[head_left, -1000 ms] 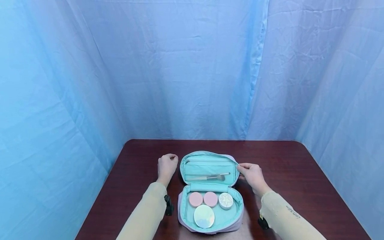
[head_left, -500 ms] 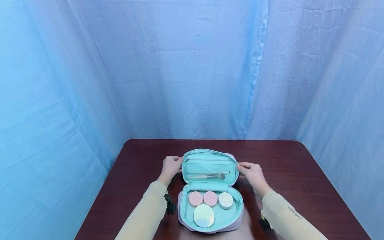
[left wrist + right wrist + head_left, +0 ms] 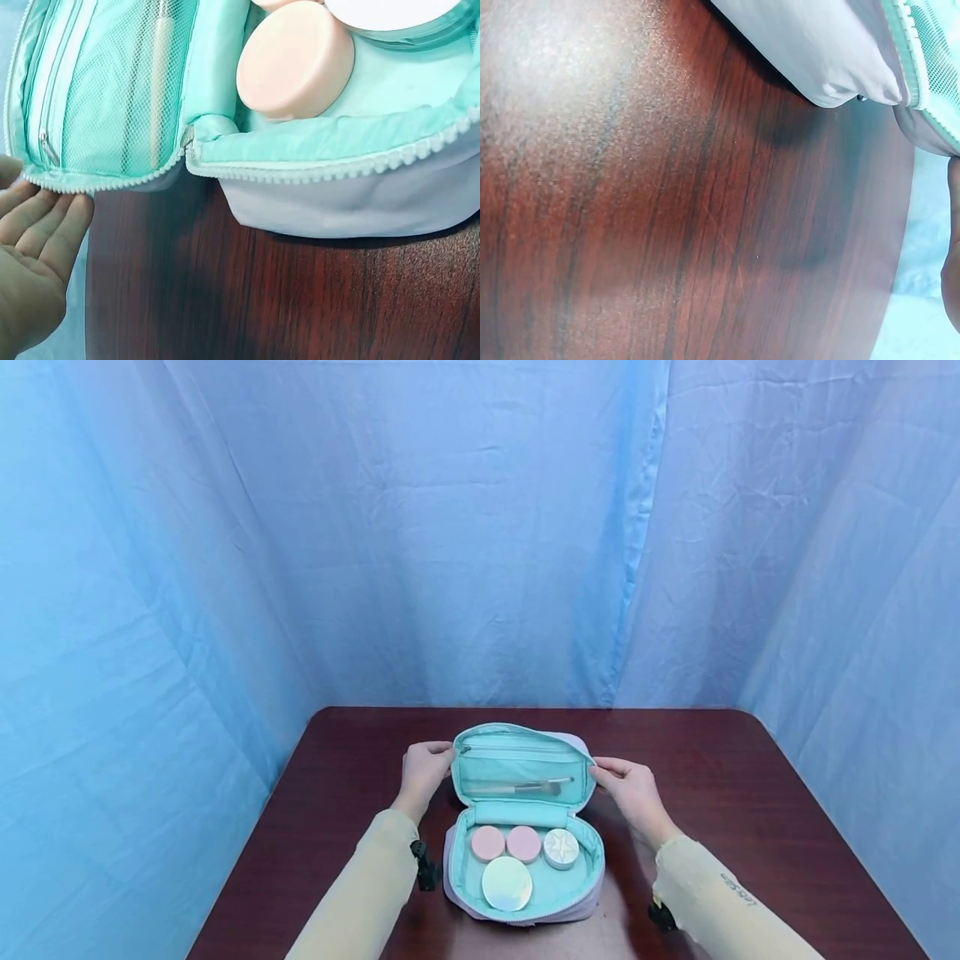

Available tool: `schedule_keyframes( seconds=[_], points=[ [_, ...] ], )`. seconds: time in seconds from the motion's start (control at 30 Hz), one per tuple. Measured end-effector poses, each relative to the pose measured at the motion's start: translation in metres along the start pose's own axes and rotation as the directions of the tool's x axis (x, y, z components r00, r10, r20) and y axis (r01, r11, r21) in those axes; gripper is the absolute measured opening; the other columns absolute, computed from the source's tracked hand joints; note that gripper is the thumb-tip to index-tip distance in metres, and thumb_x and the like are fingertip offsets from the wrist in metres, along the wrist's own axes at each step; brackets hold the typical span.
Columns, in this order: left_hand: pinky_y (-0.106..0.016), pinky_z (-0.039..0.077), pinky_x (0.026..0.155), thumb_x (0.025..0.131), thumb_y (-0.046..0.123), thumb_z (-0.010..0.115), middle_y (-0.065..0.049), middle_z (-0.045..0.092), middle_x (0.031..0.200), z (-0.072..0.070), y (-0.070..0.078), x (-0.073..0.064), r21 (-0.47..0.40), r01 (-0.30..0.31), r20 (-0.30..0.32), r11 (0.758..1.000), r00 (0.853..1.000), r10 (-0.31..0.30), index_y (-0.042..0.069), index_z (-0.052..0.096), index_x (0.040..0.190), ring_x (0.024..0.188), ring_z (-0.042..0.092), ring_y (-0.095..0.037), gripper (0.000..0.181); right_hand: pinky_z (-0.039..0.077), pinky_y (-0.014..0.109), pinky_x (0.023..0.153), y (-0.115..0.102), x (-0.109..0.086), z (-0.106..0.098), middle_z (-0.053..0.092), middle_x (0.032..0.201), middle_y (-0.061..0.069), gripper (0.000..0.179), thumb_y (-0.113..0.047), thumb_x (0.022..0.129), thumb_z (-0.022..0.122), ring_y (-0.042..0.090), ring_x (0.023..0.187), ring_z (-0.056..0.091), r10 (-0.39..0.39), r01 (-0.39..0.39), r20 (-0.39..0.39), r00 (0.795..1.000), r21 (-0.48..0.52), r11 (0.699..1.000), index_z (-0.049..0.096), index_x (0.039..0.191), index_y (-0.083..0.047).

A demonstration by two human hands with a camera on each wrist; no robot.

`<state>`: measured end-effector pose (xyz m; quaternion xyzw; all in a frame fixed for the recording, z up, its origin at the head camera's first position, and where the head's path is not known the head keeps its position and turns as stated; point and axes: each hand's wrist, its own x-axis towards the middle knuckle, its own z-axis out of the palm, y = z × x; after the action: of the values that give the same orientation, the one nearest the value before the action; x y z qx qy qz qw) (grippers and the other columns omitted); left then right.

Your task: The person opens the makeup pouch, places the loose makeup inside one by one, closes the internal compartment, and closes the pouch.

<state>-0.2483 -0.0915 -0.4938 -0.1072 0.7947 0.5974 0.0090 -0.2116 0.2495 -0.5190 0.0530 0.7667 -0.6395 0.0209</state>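
A cosmetic bag, lavender outside and mint green inside, stands unzipped on the table with its lid folded back. My left hand pinches the lid's left edge, thumb inside and fingers beneath in the left wrist view. At the lid's right edge my right hand pinches the zipper rim; only a sliver of it enters the right wrist view. Two makeup brushes lie behind the lid's mesh pocket. In the base sit two round pink containers, a star-topped round container and a larger shiny round case.
The dark red wooden table extends on both sides of the bag. Blue curtains hang behind it and to either side. Small black devices are strapped at the wrists.
My left hand has moved right and taken hold of the lid's left edge. The lid has risen slightly, and the bag has shifted a little away from me. My right hand keeps its grip.
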Motion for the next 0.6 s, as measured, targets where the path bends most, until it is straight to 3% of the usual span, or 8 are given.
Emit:
schedule_keyframes(
  seconds=[0.13,0.37,0.6],
  points=[
    [-0.044,0.061,0.084,0.097,0.019,0.065,-0.014,0.073,0.119,0.0033,-0.002,0.0008,0.078,-0.026,-0.035,0.997,0.999,0.029,0.004,0.075,0.121,0.094,0.073,-0.028,0.03,0.053,0.053,0.102,0.0013,-0.0004,-0.0002,0.07,0.126,0.018,0.04,-0.024,0.099,0.07,0.009,0.101,0.071,-0.011,0.011,0.006,1.0,0.012,1.0,0.068,0.13,0.001],
    [-0.044,0.062,0.084,0.097,0.018,0.065,-0.016,0.074,0.118,0.0043,-0.006,0.0027,0.047,-0.057,-0.048,0.997,0.997,0.059,0.003,0.075,0.12,0.098,0.073,-0.031,0.029,0.053,0.051,0.102,0.0053,-0.0001,-0.0027,0.069,0.128,0.018,0.042,-0.026,0.099,0.07,0.009,0.105,0.071,-0.027,0.026,0.024,0.999,0.021,0.999,0.068,0.131,0.0],
    [-0.043,0.062,0.084,0.096,0.012,0.067,-0.015,0.077,0.108,0.0072,-0.0084,0.0053,0.151,-0.143,-0.084,0.978,0.984,0.157,0.003,0.077,0.115,0.103,0.073,-0.028,0.024,0.056,0.046,0.099,0.0065,-0.0014,-0.003,0.069,0.129,0.018,0.045,-0.032,0.098,0.071,0.01,0.107,0.071,-0.038,0.037,0.04,0.999,0.002,0.999,0.068,0.131,-0.002]
  ],
)
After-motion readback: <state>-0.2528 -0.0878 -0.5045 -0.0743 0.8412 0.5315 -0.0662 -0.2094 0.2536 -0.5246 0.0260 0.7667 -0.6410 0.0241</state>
